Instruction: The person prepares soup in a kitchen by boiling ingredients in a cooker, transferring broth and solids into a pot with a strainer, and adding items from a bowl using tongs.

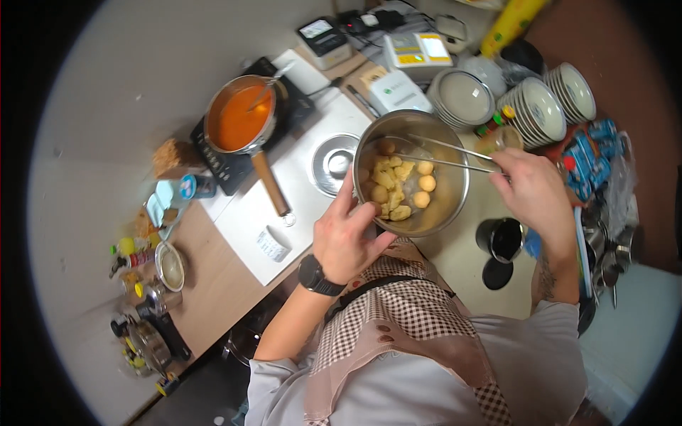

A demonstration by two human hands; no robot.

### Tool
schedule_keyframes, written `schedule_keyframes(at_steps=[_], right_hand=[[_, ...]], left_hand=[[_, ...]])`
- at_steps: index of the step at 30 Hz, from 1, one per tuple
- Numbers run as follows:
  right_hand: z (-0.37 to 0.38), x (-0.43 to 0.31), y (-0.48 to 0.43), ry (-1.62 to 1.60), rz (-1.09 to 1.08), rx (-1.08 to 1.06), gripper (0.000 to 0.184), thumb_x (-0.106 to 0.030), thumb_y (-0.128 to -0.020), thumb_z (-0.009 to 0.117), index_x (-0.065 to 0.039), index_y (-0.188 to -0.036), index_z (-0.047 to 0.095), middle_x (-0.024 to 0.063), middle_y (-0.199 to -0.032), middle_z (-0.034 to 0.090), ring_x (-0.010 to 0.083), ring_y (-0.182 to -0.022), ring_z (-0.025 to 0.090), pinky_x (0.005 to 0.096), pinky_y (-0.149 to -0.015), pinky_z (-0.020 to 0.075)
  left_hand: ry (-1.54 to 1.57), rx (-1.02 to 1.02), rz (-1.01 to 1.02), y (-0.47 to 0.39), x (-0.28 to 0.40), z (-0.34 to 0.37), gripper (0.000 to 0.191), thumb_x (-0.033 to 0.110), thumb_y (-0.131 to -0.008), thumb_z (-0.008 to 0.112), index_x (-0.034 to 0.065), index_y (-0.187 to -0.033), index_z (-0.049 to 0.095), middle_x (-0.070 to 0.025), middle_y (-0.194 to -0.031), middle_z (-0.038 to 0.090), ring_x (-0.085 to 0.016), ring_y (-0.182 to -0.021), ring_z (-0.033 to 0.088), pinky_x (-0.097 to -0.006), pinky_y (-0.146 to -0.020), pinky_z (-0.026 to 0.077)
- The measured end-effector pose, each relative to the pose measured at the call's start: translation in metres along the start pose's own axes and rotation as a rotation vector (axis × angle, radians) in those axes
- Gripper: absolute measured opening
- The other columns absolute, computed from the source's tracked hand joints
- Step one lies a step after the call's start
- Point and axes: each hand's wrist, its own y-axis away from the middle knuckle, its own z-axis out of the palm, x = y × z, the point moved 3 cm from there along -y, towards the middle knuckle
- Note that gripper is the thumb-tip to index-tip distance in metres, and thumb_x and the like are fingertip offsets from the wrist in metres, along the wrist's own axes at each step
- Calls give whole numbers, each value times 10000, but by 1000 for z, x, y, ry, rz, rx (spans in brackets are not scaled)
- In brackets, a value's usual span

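Observation:
My left hand [349,234] grips the near left rim of a deep stainless steel pot [453,210], its thumb and fingers around the edge. The pot is tipped so that its inside faces me. Inside lie several round yellowish balls [426,183] and flat, crinkled yellow pieces [393,180]. My right hand [525,186] holds a pair of slim metal tongs or chopsticks [447,162]; I cannot tell which. Their tips are apart, inside the pot near its far wall, and no food shows between them. A steel lid [325,165] lies on the white board, partly hidden by the pot.
A wooden-handled saucepan [217,128] of orange-red liquid, with a ladle in it, stands on an induction cooker [216,168]. Stacked bowls [533,112], label printers [325,42] and a black canister [499,239] surround the pot. Jars and bottles [138,258] line the wall at left.

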Motion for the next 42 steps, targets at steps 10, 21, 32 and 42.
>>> schedule_keyframes(at_steps=[10,21,32,42], right_hand=[[-6,-181,-105,-339,-300,167,228,-192,-877,662,-5,-1000,705,181,-924,692,377,-851,657,436,-766,520],[106,-220,-283,36,-263,30,260,-246,-892,633,-45,-1031,723,176,-968,721,376,-937,679,471,-850,533],[79,-336,-240,214,-875,123,104,-84,-777,591,-50,-775,689,121,-823,690,263,-777,698,373,-711,568],[43,-265,-255,18,-576,141,139,-168,-883,640,-47,-916,698,145,-871,699,356,-815,677,464,-756,543]], left_hand=[[-248,489,-131,74,-93,-172,386,203,-595,920,71,-843,655,-232,-1451,503,-326,-905,722,-372,-734,595],[-398,618,-388,120,-207,-210,388,219,-601,925,67,-824,646,-196,-1414,546,-333,-947,703,-389,-719,589],[-520,540,-486,112,-202,-194,376,170,-572,919,53,-814,657,-230,-1461,490,-290,-854,687,-379,-707,567],[-491,602,-548,127,-210,-191,377,170,-591,913,57,-821,635,-222,-1447,506,-320,-861,698,-378,-669,576]])
